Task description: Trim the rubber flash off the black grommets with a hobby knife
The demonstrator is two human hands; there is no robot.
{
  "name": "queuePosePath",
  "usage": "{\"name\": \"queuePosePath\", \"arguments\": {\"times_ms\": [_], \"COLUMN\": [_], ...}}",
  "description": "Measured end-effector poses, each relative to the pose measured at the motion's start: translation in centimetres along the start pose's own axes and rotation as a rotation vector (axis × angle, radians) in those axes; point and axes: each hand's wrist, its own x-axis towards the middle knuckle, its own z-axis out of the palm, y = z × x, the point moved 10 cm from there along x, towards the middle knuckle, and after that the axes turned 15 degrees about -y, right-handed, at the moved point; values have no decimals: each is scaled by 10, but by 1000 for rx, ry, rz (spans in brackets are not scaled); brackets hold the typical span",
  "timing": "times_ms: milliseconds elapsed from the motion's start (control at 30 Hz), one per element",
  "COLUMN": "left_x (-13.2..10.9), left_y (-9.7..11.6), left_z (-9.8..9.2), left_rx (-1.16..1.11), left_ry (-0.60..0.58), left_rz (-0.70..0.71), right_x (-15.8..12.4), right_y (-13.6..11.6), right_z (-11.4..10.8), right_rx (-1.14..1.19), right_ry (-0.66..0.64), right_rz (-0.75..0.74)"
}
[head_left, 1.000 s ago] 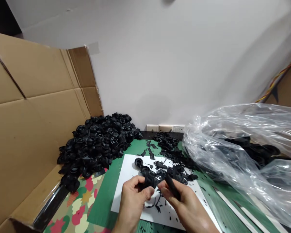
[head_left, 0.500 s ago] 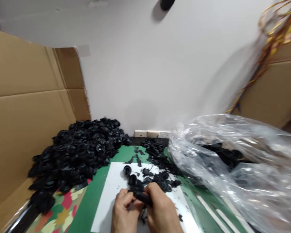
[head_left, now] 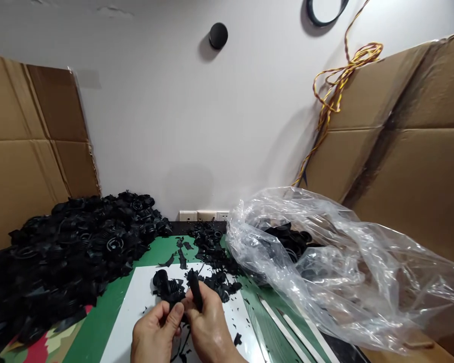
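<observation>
Over the white board [head_left: 124,312], my left hand [head_left: 155,330] pinches a black rubber part [head_left: 174,292] with ribbed sides and a round open end. Beside it, my right hand [head_left: 208,322] is closed around a dark, stick-like piece [head_left: 194,290] that points up and away. The two hands nearly touch at the fingertips. Black scraps [head_left: 219,285] lie on the board just beyond my right hand. Whether my right fingertips also touch the ribbed part is hard to see.
A large heap of black rubber parts [head_left: 71,247] fills the left side. On the right lies a clear plastic bag [head_left: 336,272] with black parts inside. White strips [head_left: 287,333] rest on the green mat [head_left: 87,333]. Cardboard panels [head_left: 419,166] stand at both sides.
The view has swung to the right, so everything appears further left. The stick-like piece in my right hand now points more upright, and the ribbed part shows side-on.
</observation>
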Motion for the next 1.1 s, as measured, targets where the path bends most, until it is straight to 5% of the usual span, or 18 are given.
{"name": "queuePosePath", "arguments": {"times_ms": [567, 700, 767, 933, 1033, 1100], "left_x": [-5, -23, -25, -11, -6, -7], "left_y": [17, 19, 8, -2, -13, -19], "left_z": [-11, 4, 12, 10, 7, 4], "left_rx": [136, 113, -38, -293, -427, -502], "left_ry": [16, -120, -215, -253, -225, -187], "left_rz": [140, 155, 48, -58, -116, -163], "right_x": [36, 51, 57, 49, 30, 13], "right_y": [25, 40, 40, 0, -31, -58], "right_z": [27, -3, -15, -30, -88, -142], "right_rx": [-16, -124, -203, -395, -555, -913], "right_ry": [-38, -10, -23, -188, -35, 250], "right_rz": [248, 350, 366, 284, 264, 202]}}
